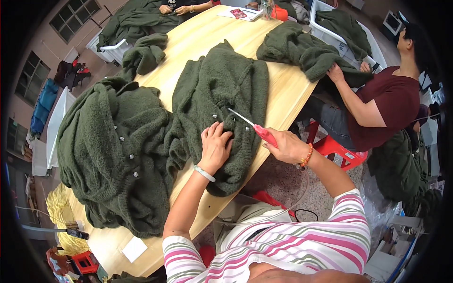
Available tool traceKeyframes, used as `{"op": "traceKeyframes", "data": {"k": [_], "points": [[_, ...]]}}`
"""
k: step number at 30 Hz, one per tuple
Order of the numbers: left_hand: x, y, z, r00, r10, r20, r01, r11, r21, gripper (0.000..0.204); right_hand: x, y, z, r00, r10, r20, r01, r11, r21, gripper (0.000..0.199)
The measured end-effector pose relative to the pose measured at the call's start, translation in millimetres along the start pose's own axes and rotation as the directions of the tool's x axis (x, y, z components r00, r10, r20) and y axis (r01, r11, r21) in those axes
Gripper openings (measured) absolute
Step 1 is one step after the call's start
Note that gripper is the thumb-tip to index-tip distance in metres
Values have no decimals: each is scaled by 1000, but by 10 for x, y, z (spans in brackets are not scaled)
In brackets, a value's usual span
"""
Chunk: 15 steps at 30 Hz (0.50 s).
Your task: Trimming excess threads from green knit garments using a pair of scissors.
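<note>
A dark green knit cardigan (219, 78) with shiny round buttons lies spread on the table in front of me. My left hand (216, 146) rests on its lower part, fingers laid over the fabric beside the button band and thumb apart. In my right hand (289, 147) is a pink-handled tool (265, 135) with a thin, straight metal shaft; its exact kind is unclear. The shaft's tip is over the cardigan, above my left fingers; whether it touches the knit I cannot tell. Left of this cardigan is a heap of similar green knitwear (106, 137) with a row of buttons.
A pale wooden table (188, 42) carries the garments. At the right, a seated person (387, 99) handles another green knit (297, 49). Someone's hands show at the far edge. White bins (325, 23) hold more knitwear. A thin cable (302, 200) hangs below my right wrist.
</note>
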<state>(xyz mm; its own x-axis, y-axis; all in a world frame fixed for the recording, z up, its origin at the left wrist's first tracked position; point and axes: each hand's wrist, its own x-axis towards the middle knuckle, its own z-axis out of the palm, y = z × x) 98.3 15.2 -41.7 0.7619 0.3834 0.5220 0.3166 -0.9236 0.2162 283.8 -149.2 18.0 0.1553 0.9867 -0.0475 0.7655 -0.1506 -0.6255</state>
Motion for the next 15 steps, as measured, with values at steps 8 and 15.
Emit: {"op": "traceKeyframes", "data": {"k": [8, 15], "points": [[276, -122, 139, 907, -417, 52, 412, 860, -302, 24, -165, -164, -51, 997, 21, 68, -16, 997, -73, 38], [181, -86, 373, 949, -311, -40, 292, 923, -252, 14, -289, -158, -72, 984, 113, 140, -83, 976, -202, 34]]}}
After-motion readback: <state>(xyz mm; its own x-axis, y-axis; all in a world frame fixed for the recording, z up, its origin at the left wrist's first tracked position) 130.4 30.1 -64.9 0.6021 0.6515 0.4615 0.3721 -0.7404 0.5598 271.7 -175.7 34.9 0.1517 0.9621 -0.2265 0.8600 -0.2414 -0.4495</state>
